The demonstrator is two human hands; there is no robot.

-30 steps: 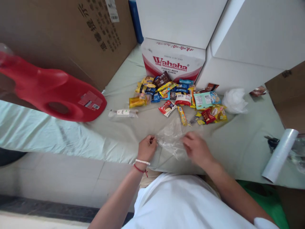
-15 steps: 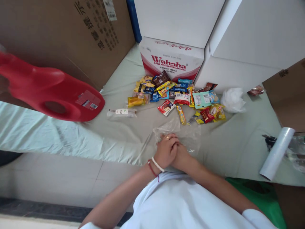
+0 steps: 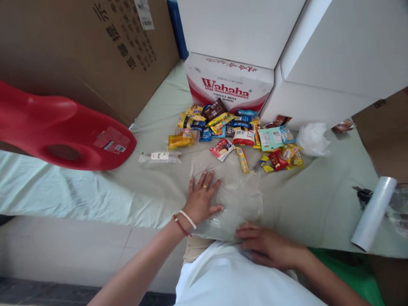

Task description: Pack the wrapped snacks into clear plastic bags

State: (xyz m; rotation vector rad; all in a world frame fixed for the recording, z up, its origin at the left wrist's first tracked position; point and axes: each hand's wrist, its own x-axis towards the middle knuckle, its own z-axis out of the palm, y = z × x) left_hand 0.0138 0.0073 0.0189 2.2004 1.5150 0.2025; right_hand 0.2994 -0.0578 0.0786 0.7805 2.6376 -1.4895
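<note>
A clear plastic bag (image 3: 242,195) lies flattened on the cloth-covered table in front of me. My left hand (image 3: 203,199) rests flat on its left part with the fingers spread. At the table's front edge, my right hand (image 3: 263,244) is by the bag's lower right corner, fingers stretched out and slightly blurred; nothing shows in it. Just beyond the bag are a red and white snack packet (image 3: 222,149) and a yellow snack stick (image 3: 242,160). Behind them spreads a heap of small wrapped snacks (image 3: 219,123).
A red jug (image 3: 79,146) lies at the left near a large cardboard box (image 3: 79,55). A Wahaba-style white and red carton (image 3: 229,80) backs the snacks. A crumpled white bag (image 3: 313,139) and a roll of film (image 3: 373,213) are at the right. A clear narrow packet (image 3: 159,157) lies left.
My hands were clasped together over the bag. They have parted: the left moved left and lies spread on the bag, the right moved back to the table edge. The bag is flatter.
</note>
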